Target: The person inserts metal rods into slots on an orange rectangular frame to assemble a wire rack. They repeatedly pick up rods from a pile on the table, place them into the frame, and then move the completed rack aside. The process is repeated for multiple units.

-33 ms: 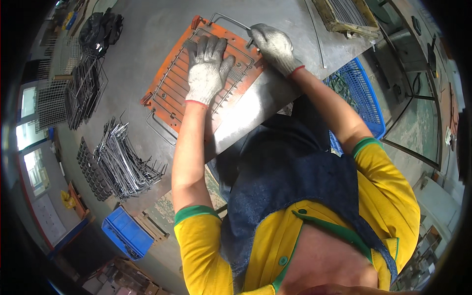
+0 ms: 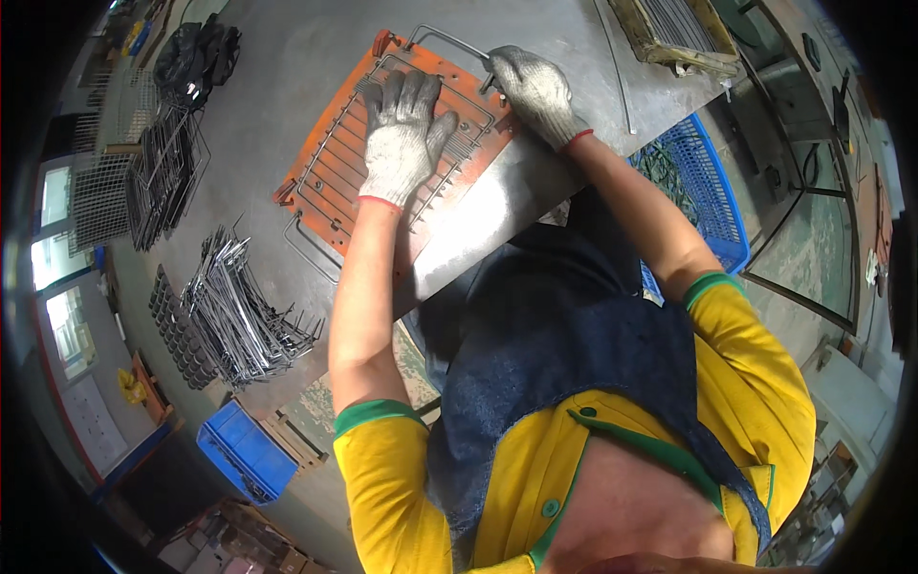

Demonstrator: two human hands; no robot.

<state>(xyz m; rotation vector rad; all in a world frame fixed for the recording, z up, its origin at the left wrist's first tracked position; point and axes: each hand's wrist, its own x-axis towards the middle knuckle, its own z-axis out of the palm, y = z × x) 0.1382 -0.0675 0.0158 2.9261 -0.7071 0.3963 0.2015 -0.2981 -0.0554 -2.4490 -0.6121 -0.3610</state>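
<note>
A wire rack of thin parallel rods (image 2: 330, 172) lies on an orange jig plate (image 2: 316, 158) on the metal table. My left hand (image 2: 400, 143), in a white glove with grey fingers, rests palm down across the rods with its fingers stretched out. At the plate's far right corner, my gloved right hand (image 2: 537, 94) has its fingers curled round the end of a bent wire handle (image 2: 445, 33). Its fingertips are partly hidden. From the plate's near left side sticks out a second bent wire handle (image 2: 308, 251).
Bundled bent wires (image 2: 244, 311) lie on the left of the table, with dark wire frames (image 2: 163, 182) and a black bag (image 2: 196, 62) beyond. A tray of rods (image 2: 669, 33) stands far right. Below the edges are a blue basket (image 2: 717, 191) and a blue crate (image 2: 247, 454).
My left forearm and elbow have shifted slightly to the left. Both hands stay in place on the rack and the handle.
</note>
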